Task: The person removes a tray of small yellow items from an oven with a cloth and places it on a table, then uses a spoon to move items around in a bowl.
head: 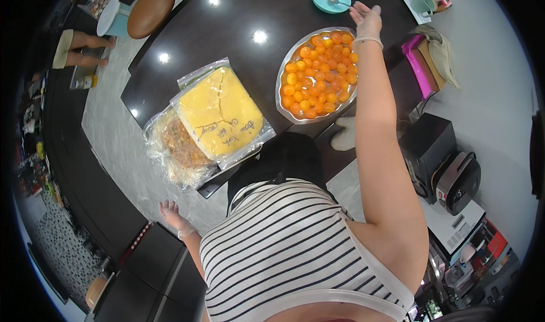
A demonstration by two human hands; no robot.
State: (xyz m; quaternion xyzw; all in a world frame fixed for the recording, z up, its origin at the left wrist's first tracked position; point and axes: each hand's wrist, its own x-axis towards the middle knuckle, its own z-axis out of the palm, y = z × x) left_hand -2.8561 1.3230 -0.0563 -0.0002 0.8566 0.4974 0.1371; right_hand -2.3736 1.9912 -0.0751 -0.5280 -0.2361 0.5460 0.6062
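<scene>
My right hand (pixel 367 20), in a clear plastic glove, reaches to the far side of the table. Its fingertips meet the handle end of a metal spoon (pixel 336 1) that rests in a turquoise bowl (pixel 320 0). The thumb stands apart from the fingers, and no grip shows. Below that hand, partly covered by my forearm, a scalloped metal tray (pixel 279 96) holds many round orange balls (pixel 317 73) that look like egg yolks. My left hand (pixel 170 217), also gloved, hangs beside my body over the floor, fingers apart and holding nothing.
On the dark table (pixel 251 11) lies a bagged yellow slab (pixel 217 109) bearing handwriting, partly over a bag of brown chopped filling (pixel 181 145). A brown stool seat (pixel 151 12) stands beyond the left edge. Another person's legs (pixel 85 49) show there. A rice cooker (pixel 460 183) is at right.
</scene>
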